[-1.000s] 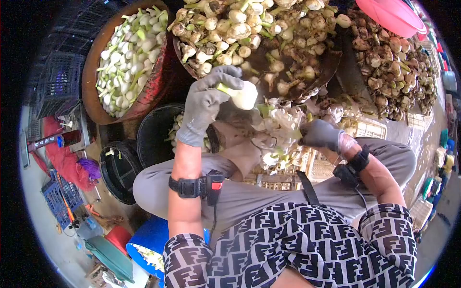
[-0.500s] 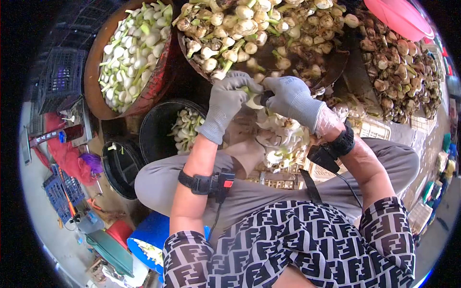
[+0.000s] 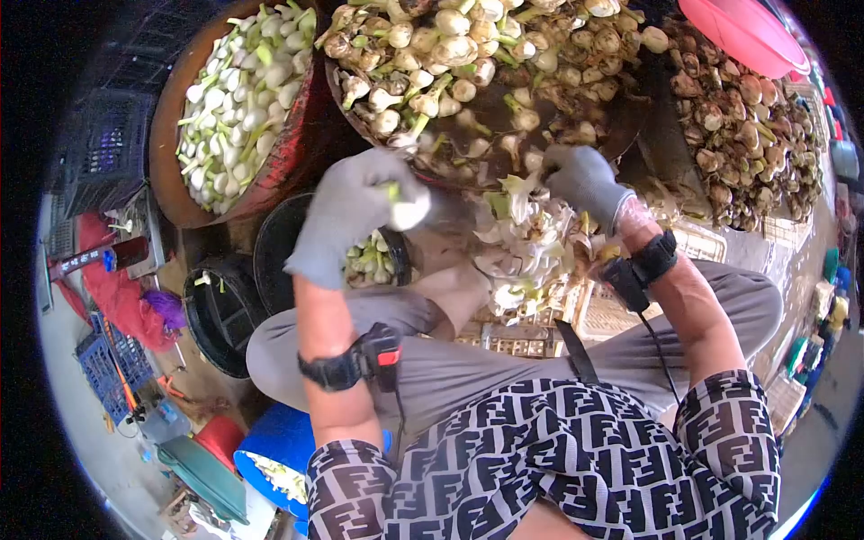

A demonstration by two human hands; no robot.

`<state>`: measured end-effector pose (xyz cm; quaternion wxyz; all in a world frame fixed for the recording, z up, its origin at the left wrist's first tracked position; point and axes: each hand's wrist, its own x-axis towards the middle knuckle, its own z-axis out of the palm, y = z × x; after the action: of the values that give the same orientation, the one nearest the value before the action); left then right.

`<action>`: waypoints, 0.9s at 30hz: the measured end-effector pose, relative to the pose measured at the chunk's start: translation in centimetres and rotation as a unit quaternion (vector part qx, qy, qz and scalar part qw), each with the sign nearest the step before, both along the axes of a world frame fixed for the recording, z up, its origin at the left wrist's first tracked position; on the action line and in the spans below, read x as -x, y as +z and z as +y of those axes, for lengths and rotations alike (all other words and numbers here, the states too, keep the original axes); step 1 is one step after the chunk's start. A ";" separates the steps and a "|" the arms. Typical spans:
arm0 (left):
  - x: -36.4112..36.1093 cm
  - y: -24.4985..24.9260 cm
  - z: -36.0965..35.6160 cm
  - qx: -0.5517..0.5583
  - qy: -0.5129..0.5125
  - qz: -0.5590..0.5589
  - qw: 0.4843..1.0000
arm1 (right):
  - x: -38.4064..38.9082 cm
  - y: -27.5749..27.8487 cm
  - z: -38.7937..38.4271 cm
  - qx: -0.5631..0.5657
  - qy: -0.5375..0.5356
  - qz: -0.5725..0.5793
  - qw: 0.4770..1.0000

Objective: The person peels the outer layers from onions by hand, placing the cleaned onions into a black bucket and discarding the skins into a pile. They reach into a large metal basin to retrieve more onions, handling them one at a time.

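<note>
My left hand [image 3: 346, 211], in a grey glove and a little blurred, is closed on a peeled white garlic bulb [image 3: 411, 211] with a green stem end. It is above the black bucket [image 3: 281, 236], which has several peeled bulbs [image 3: 371, 261] inside. At the near edge of the wide basin [image 3: 630, 135] of unpeeled garlic is my gloved right hand [image 3: 583, 184]. Its fingers are curled in, and what they hold, if anything, is hidden. Just beside it lies a heap of loose garlic skins [image 3: 531, 236].
A rusty red tub [image 3: 166, 153] full of peeled bulbs stands at the upper left. Brownish garlic [image 3: 747, 126] is piled at the right under a pink basin [image 3: 747, 36]. Plastic crates [image 3: 513, 337] lie under the skins. A blue bucket [image 3: 261, 441] is at the lower left.
My hands have moved apart. The left has swung left toward the black bucket with the garlic bulb; the right has shifted slightly right, beside the skins.
</note>
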<state>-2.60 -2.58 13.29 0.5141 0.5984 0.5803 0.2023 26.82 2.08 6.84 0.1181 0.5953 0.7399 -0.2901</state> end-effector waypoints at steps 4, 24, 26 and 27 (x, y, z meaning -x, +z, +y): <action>2.7 -0.6 -1.1 0.003 -0.035 0.316 0.948 | -2.6 -2.7 3.7 -0.055 0.015 0.033 0.998; -6.3 -4.6 2.7 -0.128 -0.059 0.092 0.986 | -0.9 -4.5 5.7 0.030 0.095 0.178 0.979; -7.5 -6.6 2.0 -0.170 -0.044 0.086 0.981 | 0.1 -1.8 4.2 0.036 0.040 0.313 0.948; -7.9 -7.3 1.8 -0.176 -0.042 0.077 0.980 | 0.8 -0.6 3.3 0.039 0.023 0.372 0.927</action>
<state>5.27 -0.74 6.04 0.3621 0.7174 0.5477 0.2328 26.06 5.42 6.26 -0.1354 0.4229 0.7320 -0.5167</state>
